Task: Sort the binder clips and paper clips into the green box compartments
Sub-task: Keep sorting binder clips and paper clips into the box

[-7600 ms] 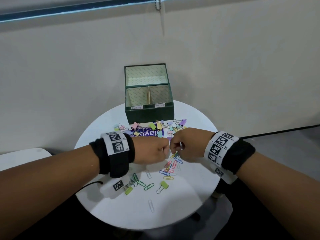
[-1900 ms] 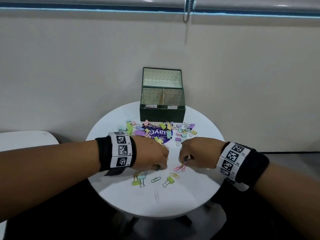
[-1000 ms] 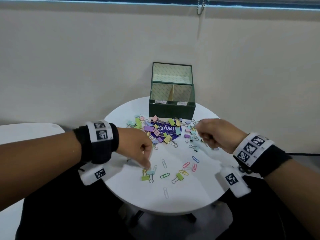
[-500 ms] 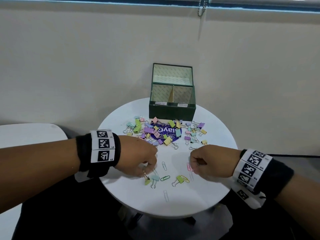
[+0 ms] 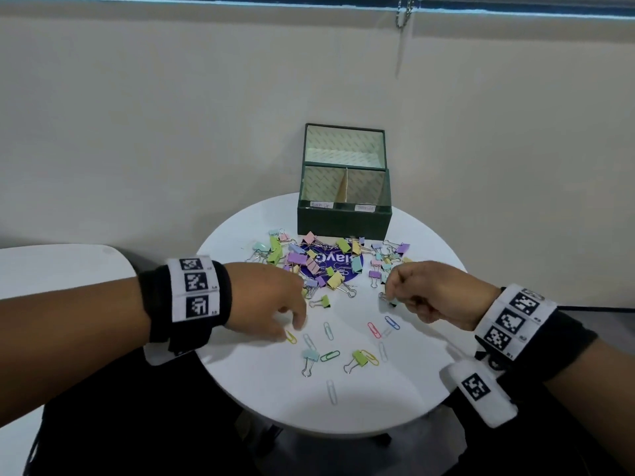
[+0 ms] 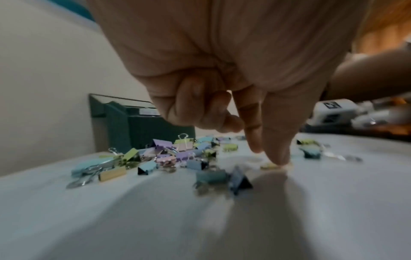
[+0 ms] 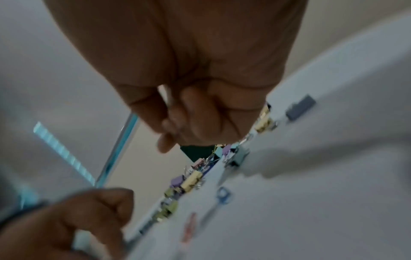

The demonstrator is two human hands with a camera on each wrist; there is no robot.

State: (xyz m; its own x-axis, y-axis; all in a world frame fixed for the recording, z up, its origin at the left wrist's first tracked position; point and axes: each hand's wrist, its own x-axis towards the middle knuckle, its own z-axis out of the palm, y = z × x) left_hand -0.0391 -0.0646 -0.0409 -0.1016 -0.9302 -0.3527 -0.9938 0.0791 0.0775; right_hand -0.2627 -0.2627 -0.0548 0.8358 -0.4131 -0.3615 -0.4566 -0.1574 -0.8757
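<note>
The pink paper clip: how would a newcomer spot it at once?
Start at the green box at the far edge of the round white table. Come toward the near edge, past the heap of binder clips. The pink paper clip lies beside a blue paper clip; no other loose paper clip there is pink.

Plain beige wall (image 5: 171, 132) behind a small round white table (image 5: 395, 400), blind cord (image 5: 402, 15) hanging up top, another white surface (image 5: 51, 269) off left.

You have one green box (image 5: 344, 223) on the worktop (image 5: 395, 400), with three compartments and two labels. About nine loose paper clips (image 5: 328, 330) lie in front of you. The binder clips (image 5: 311, 261) are heaped, too many to count exactly; three (image 5: 360, 358) lie apart.
</note>
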